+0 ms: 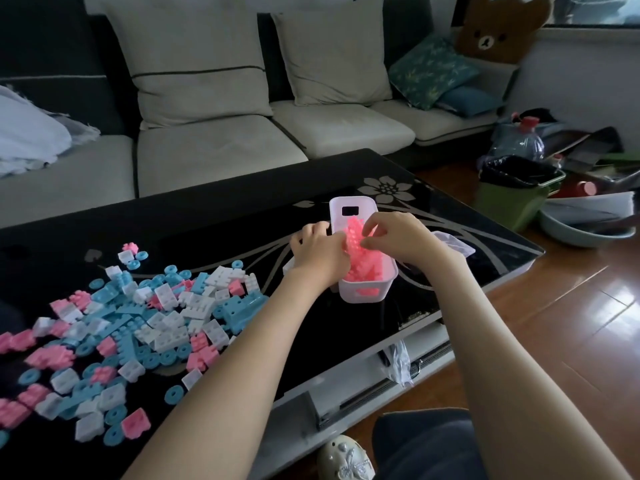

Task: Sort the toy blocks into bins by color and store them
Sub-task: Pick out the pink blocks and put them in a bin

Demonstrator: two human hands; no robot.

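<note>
Over the white bin [369, 207] on the black table [207, 230], both hands met at the heaped pink blocks [363, 263]. The right hand [398, 237] pinched them between thumb and curled fingers. The left hand [318, 252] had its fingers tucked into the heap, so its hold could not be told. The bin's long axis ran away from the person. The unsorted pile [138, 323] lay well to the left, nearer the left hand.

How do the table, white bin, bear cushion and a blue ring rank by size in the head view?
1. table
2. white bin and bear cushion: alike; cushion farther, so unsure
3. blue ring
</note>
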